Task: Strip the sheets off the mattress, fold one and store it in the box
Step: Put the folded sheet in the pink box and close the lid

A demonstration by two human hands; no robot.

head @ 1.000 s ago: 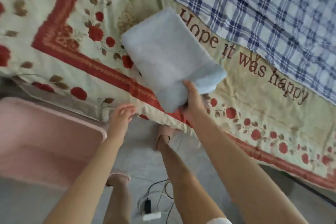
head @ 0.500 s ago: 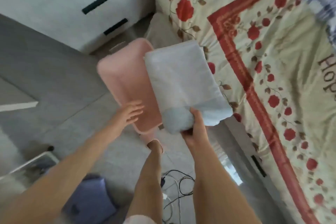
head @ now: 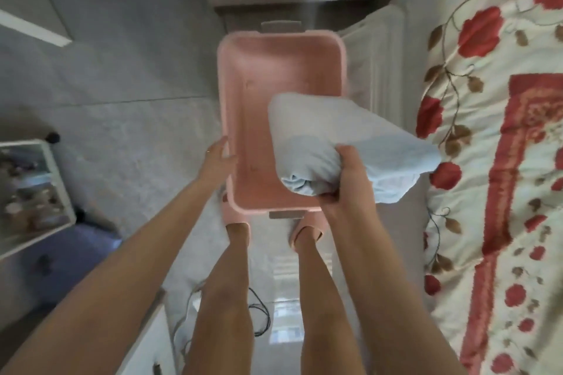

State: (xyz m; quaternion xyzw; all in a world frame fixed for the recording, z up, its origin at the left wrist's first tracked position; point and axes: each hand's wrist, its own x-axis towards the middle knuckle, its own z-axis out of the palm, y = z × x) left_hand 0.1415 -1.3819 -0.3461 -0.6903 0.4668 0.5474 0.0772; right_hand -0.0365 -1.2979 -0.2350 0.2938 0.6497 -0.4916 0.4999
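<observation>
The sheet [head: 335,128] covers the near right corner of the box [head: 224,100], so this part of the rim and wall cannot be seen. The palm of the right hand [head: 345,175] is also hidden, because it is pressed into the cloth. To the left of the left hand [head: 217,158], a white rack [head: 58,189] with small things on it is blurred, and I cannot make out what they are. The bed cover [head: 502,161], cream with red flowers, is cut off by the right edge of the picture. The slippers [head: 236,218] are partly hidden under the near end of the box.

The right hand grips the folded, pale blue sheet at its bunched near end, with the thumb on top and the fingers curled under it. From this hand the sheet goes forward and to the right. It is held in the air above the box and hangs a little past the right side of the box.

The left hand holds nothing and its fingers are almost straight. It is at the left rim of the box, but I cannot tell if it touches the rim. The pink box stands on the grey floor [head: 137,85], in front of both hands, and the part of its inside that shows has nothing in it. A dark cable [head: 264,310] lies on the floor below the hands, between the legs.
</observation>
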